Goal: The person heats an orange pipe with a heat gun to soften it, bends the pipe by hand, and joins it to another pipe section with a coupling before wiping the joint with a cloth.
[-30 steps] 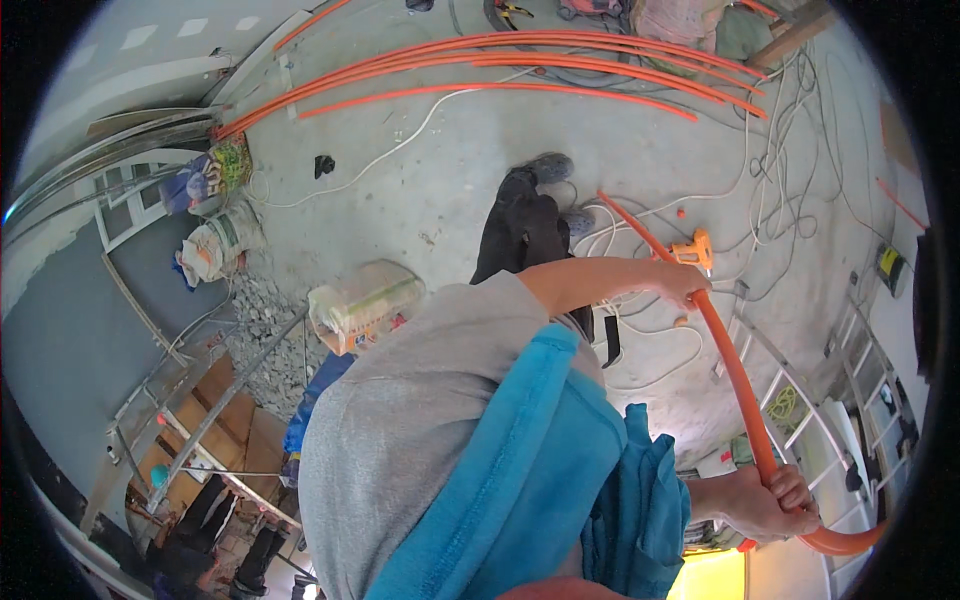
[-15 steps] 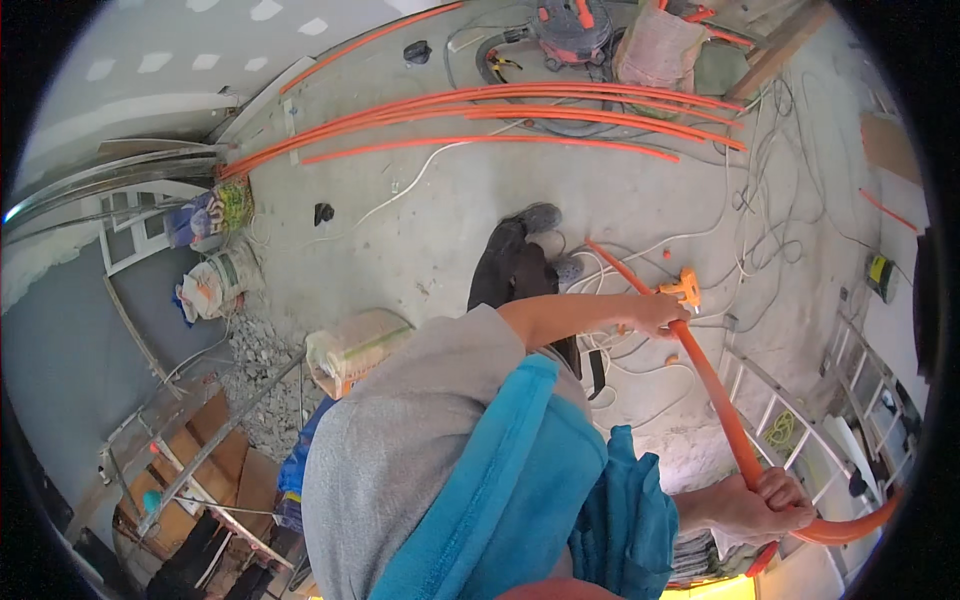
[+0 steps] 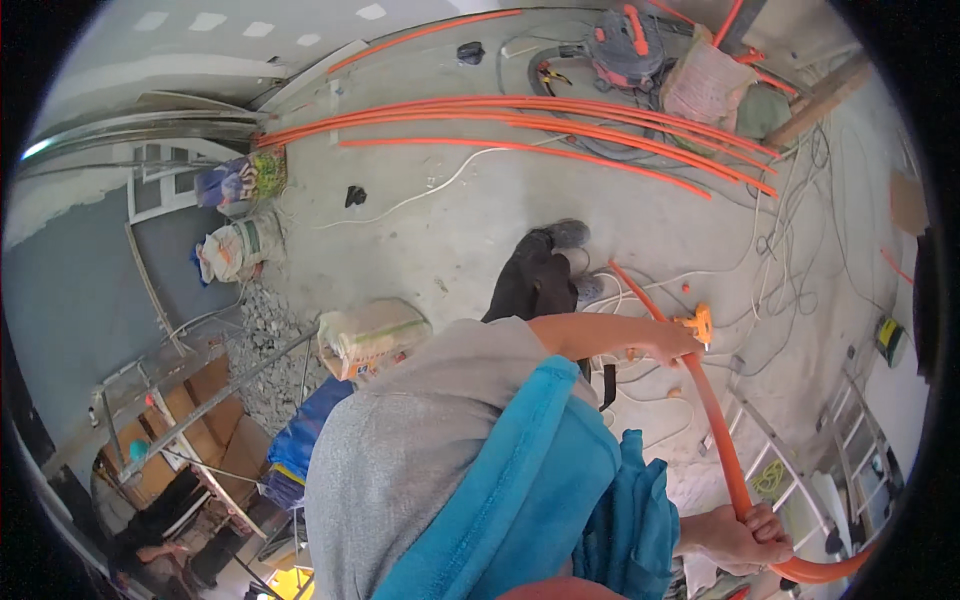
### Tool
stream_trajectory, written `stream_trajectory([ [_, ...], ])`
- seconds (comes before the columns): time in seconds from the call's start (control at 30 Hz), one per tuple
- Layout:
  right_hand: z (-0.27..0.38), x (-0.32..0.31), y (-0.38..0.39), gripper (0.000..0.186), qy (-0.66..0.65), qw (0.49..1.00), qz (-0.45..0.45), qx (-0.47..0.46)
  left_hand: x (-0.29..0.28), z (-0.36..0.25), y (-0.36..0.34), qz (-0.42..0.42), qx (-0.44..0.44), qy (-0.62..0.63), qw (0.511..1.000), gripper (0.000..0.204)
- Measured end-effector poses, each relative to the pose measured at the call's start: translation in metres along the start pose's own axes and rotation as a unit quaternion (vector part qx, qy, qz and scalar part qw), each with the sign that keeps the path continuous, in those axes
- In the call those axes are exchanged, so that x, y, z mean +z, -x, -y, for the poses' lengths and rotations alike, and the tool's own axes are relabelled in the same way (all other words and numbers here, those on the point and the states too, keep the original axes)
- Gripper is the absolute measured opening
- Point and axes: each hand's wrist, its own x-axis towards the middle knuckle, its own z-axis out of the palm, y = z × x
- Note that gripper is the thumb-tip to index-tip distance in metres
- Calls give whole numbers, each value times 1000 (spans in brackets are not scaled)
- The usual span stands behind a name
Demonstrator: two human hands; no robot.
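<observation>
A long orange pipe [image 3: 714, 408] runs from the floor by my feet up across my right side. My left hand [image 3: 678, 342] is closed around it along its straight length. Lower down in the view, my right hand [image 3: 745, 540] grips the same pipe, fingers wrapped over it, where it curves away to the right. The pipe's far right end is cut off by the rim of the view. Just beyond my left hand, an orange-yellow tool shaped like a heat gun [image 3: 702, 324] rests on the floor. A teal cloth [image 3: 510, 470] hangs over my grey shirt.
Several orange pipes [image 3: 520, 112] lie across the concrete floor ahead, near a vacuum cleaner [image 3: 625, 50]. Pale cables [image 3: 775, 250] tangle at the right. Ladders [image 3: 780, 455] stand at the lower right. Rubble [image 3: 268, 340] and sacks [image 3: 375, 335] are at the left.
The floor and its objects have shifted right and down in the view. Both hands keep hold of the orange pipe; my right hand appears slightly lower and further left.
</observation>
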Motion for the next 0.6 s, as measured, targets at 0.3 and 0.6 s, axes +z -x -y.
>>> stream_trajectory([
  [0.3,-8,-9,-5,43,-26,999,3,18,-160,-197,-55,-182,174,226,941,57],
  [0.6,-14,-36,6,26,-3,998,66,-19,-186,-386,-51,-16,155,376,913,60],
])
